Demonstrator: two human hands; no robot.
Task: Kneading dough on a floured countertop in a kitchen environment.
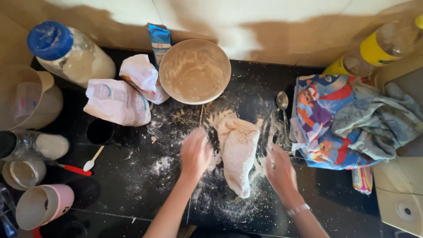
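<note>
A long, flour-dusted lump of dough (pixel 238 153) lies on the black counter (pixel 132 185), amid scattered flour. My left hand (pixel 195 154) is just left of the dough, fingers spread and blurred, close to its edge. On the dough's right side hovers my right hand (pixel 280 169), fingers apart, with a ring and a wrist watch; it holds nothing. Whether either hand touches the dough I cannot tell.
A floury bowl (pixel 194 70) stands behind the dough. Flour bags (pixel 116 102) and a blue-capped jar (pixel 66 53) sit at the left, with cups (pixel 43 205) and a small spoon (pixel 92 160). A metal spoon (pixel 282 102), colourful cloths (pixel 339 121) and a yellow bottle (pixel 374 50) are at the right.
</note>
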